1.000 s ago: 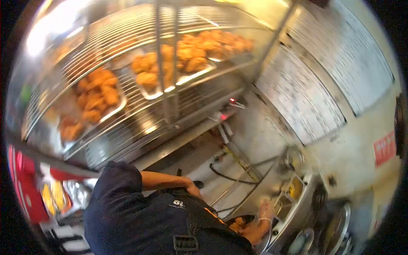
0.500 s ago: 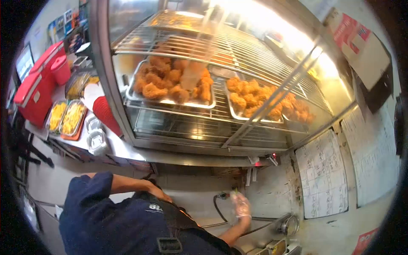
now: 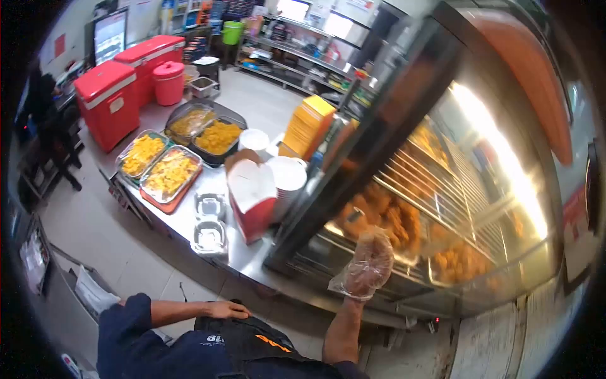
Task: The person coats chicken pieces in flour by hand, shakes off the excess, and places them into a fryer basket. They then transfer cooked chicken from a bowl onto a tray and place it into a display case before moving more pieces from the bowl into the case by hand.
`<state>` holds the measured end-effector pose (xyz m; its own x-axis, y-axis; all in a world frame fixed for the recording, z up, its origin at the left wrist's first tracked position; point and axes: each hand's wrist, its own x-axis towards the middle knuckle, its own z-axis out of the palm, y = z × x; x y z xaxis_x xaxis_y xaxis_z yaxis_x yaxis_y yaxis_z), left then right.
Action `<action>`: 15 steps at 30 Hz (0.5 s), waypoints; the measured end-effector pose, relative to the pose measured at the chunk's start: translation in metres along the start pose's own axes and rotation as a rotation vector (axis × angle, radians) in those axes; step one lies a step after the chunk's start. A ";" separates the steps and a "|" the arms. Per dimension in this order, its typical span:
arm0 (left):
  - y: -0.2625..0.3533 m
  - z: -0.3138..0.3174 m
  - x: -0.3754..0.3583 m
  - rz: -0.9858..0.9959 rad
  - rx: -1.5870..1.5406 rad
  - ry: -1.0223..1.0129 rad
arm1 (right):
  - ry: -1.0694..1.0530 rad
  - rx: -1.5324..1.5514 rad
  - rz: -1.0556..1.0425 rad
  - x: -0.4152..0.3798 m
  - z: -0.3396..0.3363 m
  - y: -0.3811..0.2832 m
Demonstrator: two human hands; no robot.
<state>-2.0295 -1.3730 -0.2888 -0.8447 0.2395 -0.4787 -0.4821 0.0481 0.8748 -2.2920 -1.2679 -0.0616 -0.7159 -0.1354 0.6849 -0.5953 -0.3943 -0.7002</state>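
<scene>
My right hand (image 3: pixel 369 262), in a clear plastic glove, is raised at the front of the glass food warmer (image 3: pixel 416 278). Its fingers are curled, and a small grey piece shows just above them; I cannot make out what they grip. Behind the glass, fried chicken (image 3: pixel 398 221) lies heaped on a tray, with more fried chicken (image 3: pixel 459 262) to the right. Bare and low in front of my body, my left hand (image 3: pixel 228 309) lies flat against the dark apron (image 3: pixel 252 338), holding nothing.
Left of the warmer, a steel counter (image 3: pixel 243 259) carries an open red-and-white box (image 3: pixel 252 189), clear plastic containers (image 3: pixel 209 237), trays of yellow food (image 3: pixel 167 174), white tubs (image 3: pixel 287 174) and yellow cartons (image 3: pixel 309 126). Red coolers (image 3: pixel 108 104) stand behind. A person (image 3: pixel 50 120) is at far left.
The view has swung left towards the counter. My right hand has risen from below the warmer to its glass front. My left hand stays at my waist.
</scene>
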 end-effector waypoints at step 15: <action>-0.037 -0.018 -0.030 0.054 -0.137 0.389 | 0.089 -0.880 -0.548 0.014 0.057 -0.001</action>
<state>-1.9901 -1.3992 -0.3079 -0.8818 -0.1476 -0.4480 -0.4391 -0.0901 0.8939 -2.2810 -1.3211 -0.0397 -0.2700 -0.0566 0.9612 -0.8772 0.4260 -0.2214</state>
